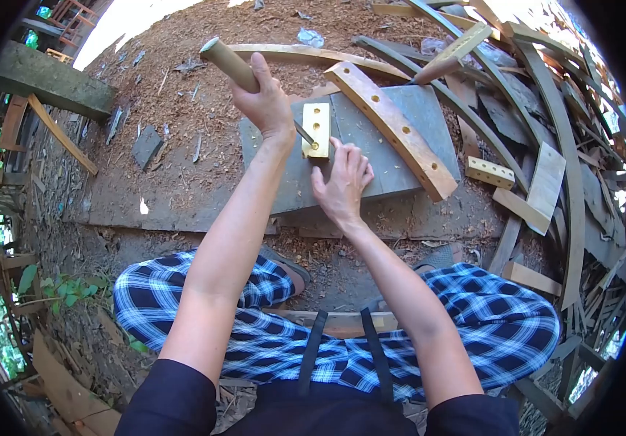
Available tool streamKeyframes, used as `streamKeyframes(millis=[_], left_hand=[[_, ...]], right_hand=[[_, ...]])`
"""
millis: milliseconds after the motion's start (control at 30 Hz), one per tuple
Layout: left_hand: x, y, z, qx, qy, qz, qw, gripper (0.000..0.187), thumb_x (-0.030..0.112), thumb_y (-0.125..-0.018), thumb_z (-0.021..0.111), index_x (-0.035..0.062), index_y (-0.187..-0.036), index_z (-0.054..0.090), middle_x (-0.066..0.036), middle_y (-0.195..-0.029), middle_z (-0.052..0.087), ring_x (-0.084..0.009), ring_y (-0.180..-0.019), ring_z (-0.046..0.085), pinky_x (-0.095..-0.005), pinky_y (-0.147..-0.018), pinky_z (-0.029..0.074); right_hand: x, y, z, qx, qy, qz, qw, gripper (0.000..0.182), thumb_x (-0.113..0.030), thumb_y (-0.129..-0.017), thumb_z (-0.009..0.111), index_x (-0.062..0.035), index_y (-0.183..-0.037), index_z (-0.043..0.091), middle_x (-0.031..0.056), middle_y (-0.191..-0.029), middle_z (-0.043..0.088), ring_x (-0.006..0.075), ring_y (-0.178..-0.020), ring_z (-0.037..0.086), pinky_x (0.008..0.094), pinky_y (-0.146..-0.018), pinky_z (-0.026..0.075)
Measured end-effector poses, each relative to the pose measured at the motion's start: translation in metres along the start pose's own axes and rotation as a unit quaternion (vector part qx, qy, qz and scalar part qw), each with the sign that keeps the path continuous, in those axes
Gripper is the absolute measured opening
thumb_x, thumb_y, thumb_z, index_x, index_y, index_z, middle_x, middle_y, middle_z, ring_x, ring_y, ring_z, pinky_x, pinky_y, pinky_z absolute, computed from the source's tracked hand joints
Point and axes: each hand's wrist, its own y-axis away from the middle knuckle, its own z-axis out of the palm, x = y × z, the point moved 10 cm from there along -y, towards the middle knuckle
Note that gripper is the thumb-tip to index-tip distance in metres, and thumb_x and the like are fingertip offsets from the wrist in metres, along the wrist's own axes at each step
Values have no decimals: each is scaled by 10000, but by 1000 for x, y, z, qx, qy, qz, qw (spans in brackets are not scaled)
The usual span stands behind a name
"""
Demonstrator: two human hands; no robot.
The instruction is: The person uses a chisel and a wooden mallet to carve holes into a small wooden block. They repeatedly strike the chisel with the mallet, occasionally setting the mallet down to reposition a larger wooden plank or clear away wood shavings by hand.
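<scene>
Three-hole block (316, 134): set on the grey slab (429, 109), holes facing up, long side running away from the body; just beside the long drilled beam (393, 125), not touching it.
Left hand (263, 105): closed around a thick wooden handle (232, 65), thumb laid against its side.
Dark shaft (303, 134): apparently part of the same tool, middle hidden by hand and wrist; lower end at the block's nearest hole, depth of entry impossible to tell.
Right hand (346, 182): fingers partly curled, index fingertip at the block's near right edge, thumb close to the near end; pressure impossible to tell.
Block handling: apparently wood; judged light and stiff, liable to slide or twist on the slab under side load.
Weak zone: probably the thin wall around the end hole; avoid prying there.
Hold point: take both long sides below the top face, fingertips clear of the shaft.
</scene>
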Motion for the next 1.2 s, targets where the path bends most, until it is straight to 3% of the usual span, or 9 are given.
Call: streamKeyframes(millis=[100,167,267,300,333,400,600,767,1200], left_hand=[[-11,-1,1,-8,34,-44,998,298,285,-939,656,40,-941,485,21,-694,485,-61,-509,451,-239,-459,377],[-11,-5,4,-26,15,-13,999,273,253,-939,646,98,-909,423,53,-552,381,-22,-372,318,-227,-317,200],[-12,-3,14,-65,13,-25,998,248,212,-932,646,103,-881,430,50,-547,380,-23,-367,312,-230,-323,190],[-6,1,19,-75,15,-23,997,273,205,-928,642,106,-776,437,49,-518,370,-33,-355,300,-241,-330,183],[0,2,21,-78,12,-22,997,273,205,-928,642,106,-776,437,49,-518,370,-33,-355,300,-241,-330,183],[-5,5,26,-92,39,-74,992,361,233,-918,651,110,-670,420,50,-483,355,-42,-339,282,-251,-333,180],[-2,-12,22,-81,55,-83,992,433,272,-898,672,125,-602,392,48,-465,347,-50,-328,266,-253,-335,168],[-5,-20,15,-64,55,-102,991,457,284,-898,667,130,-584,374,48,-462,333,-51,-331,255,-260,-339,163],[-1,-31,20,-42,67,-81,994,385,253,-900,649,102,-654,394,43,-465,314,-58,-328,257,-264,-346,160]], right_hand=[[-7,-13,-19,15,-19,-128,992,695,-24,-726,599,-107,-1395,425,127,-1201,453,317,-1127,433,455,-990,351],[-18,-46,-15,-15,-9,-197,980,700,-31,-754,596,-176,-1415,419,120,-1255,451,306,-1164,441,449,-989,369],[-48,-84,26,-118,64,-386,912,670,-82,-840,583,-375,-1422,426,47,-1438,418,278,-1303,420,417,-1020,412],[-50,-91,47,-172,153,-432,872,573,-179,-864,603,-387,-1381,471,2,-1496,380,261,-1376,368,411,-1061,393],[-54,-95,59,-248,232,-438,832,468,-205,-873,598,-302,-1325,529,-21,-1510,377,245,-1408,334,407,-1067,394],[-62,-95,53,-264,214,-499,797,380,-262,-855,627,-202,-1227,578,27,-1396,490,249,-1329,433,401,-1023,429],[-22,-93,24,-337,252,-327,846,453,-377,-752,740,-147,-1118,609,74,-1118,579,245,-1082,575,406,-873,507],[-17,-68,6,-193,203,-309,909,574,-408,-749,744,-13,-1133,581,90,-1071,584,257,-1073,567,397,-867,493],[-6,-60,7,-168,161,-236,943,555,-391,-805,718,-41,-1191,526,94,-1067,553,262,-1021,552,396,-836,467]])
